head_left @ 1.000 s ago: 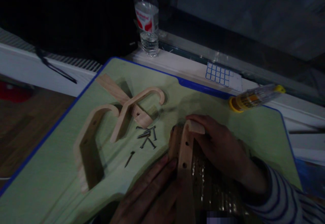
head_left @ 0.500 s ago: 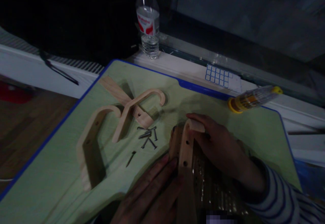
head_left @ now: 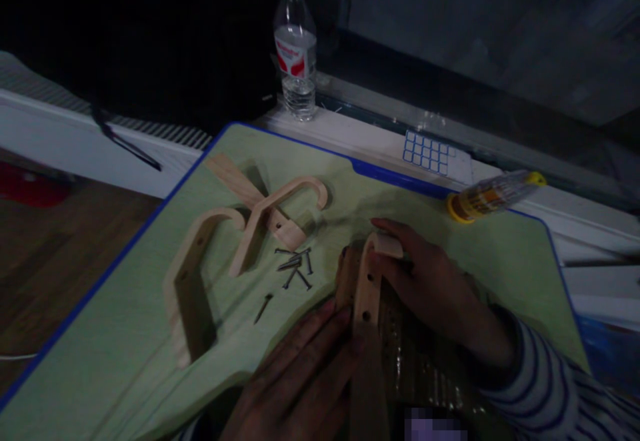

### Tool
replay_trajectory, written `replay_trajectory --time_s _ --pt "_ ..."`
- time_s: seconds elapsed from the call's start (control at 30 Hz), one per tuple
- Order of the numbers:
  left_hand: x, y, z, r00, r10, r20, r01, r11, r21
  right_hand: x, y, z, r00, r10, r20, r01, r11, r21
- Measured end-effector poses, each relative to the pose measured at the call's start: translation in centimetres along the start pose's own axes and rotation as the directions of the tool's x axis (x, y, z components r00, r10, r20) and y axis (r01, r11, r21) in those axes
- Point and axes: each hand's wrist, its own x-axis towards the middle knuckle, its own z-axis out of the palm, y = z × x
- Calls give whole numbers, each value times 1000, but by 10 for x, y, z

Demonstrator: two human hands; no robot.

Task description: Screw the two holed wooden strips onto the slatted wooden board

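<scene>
My right hand (head_left: 430, 288) is closed around the hooked top end of a curved wooden piece (head_left: 368, 298) with two dark holes. My left hand (head_left: 300, 381) lies lower on its left side, fingers fairly straight and pressed against it; the thumb is not clear. Both hands rest over a dark brown slatted wooden part (head_left: 349, 278) with a shiny surface, mostly hidden. To the left, several screws (head_left: 293, 262) lie in a loose pile, with a single screw (head_left: 263, 308) nearer me. Beyond them, a hooked wooden piece (head_left: 257, 221) crosses a flat wooden bar (head_left: 235, 178).
Another curved wooden piece (head_left: 187, 288) stands on the green, blue-edged table (head_left: 125, 361) at left. A clear screwdriver with yellow ends (head_left: 493, 196) lies at the far right edge. A water bottle (head_left: 296, 51) and a blue-gridded card (head_left: 435, 153) are on the sill behind.
The view has shifted slightly, so the table things appear a little to the right. My hands keep nearly the same place on the curved wooden piece.
</scene>
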Motion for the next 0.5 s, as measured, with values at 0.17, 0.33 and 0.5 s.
replay_trajectory --time_s 0.17,0.33,0.5 --pt "0 3 -4 1000 -28 7 28 1000 7 0 -2 0 1000 -2 -6 2 1000 -16" --pt "1 2 -3 1000 -23 13 23 1000 0 -1 -3 0 1000 10 -9 -10 1000 9" --pt "0 2 -2 1000 -17 -7 17 1000 -8 -5 0 -2 1000 -9 -20 11 995 99"
